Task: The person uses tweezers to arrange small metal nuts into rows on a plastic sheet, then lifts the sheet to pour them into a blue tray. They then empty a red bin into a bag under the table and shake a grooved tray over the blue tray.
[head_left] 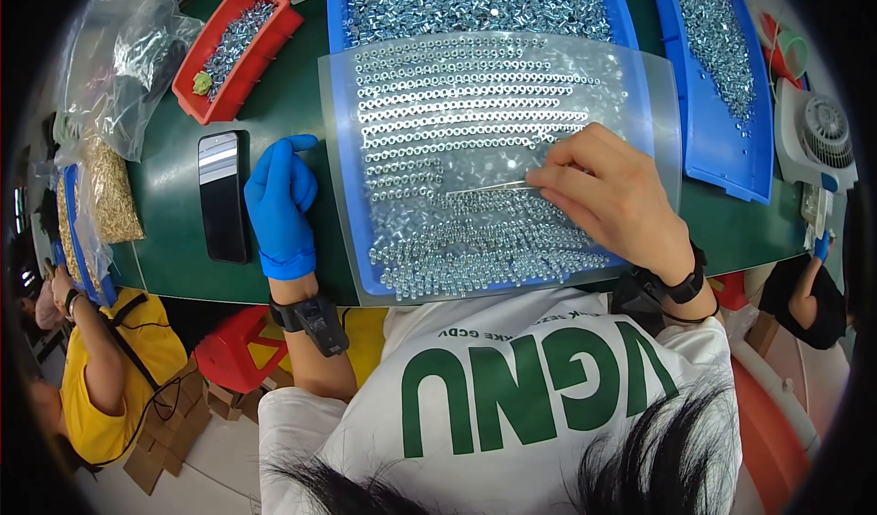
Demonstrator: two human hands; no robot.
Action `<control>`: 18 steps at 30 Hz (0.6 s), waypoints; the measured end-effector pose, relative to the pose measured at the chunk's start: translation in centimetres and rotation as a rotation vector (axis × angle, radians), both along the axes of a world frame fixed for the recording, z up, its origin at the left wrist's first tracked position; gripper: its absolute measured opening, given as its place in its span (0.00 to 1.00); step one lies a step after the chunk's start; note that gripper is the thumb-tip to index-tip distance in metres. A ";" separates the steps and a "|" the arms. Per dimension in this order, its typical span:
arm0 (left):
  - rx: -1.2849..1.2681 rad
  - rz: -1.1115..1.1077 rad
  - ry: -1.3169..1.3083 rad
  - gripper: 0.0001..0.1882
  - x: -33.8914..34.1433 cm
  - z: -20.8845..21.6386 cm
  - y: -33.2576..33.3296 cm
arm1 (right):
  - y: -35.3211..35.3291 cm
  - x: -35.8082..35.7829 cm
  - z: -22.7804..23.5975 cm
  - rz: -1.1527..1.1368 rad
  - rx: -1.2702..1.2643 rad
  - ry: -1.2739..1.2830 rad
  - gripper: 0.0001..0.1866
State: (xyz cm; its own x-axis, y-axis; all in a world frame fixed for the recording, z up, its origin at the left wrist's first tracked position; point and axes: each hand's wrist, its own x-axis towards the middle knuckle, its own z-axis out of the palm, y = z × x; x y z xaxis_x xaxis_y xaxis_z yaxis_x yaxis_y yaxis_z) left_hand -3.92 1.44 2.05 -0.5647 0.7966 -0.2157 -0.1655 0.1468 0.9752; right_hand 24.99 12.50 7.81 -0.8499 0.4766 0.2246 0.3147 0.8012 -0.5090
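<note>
Green counter (pixel 166 182), one red bin (pixel 247 86) far left. Right hand (pixel 614 191) pinches one thin tool (pixel 486 188), tip kinda lost among metal bits (pixel 484 257) on the middle sheet (pixel 664 141); left hand (pixel 279 195)'s half-curled, can't tell if empty.

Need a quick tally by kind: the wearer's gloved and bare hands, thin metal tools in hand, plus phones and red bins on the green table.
Gloved left hand: 1
Bare right hand: 1
Tool: 1
Phone: 1
Red bin: 1
Total: 5
</note>
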 end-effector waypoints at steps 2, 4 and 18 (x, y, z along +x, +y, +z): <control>0.000 0.009 0.002 0.13 0.1 0.0 0.1 | 0.0 0.0 0.0 0.006 0.006 0.006 0.10; 0.004 0.009 0.003 0.13 0.1 0.0 0.1 | 0.0 0.1 0.0 0.017 0.012 0.011 0.10; 0.032 -0.057 -0.016 0.12 -0.1 -0.6 -0.1 | 0.4 0.2 -0.2 0.014 0.022 0.072 0.11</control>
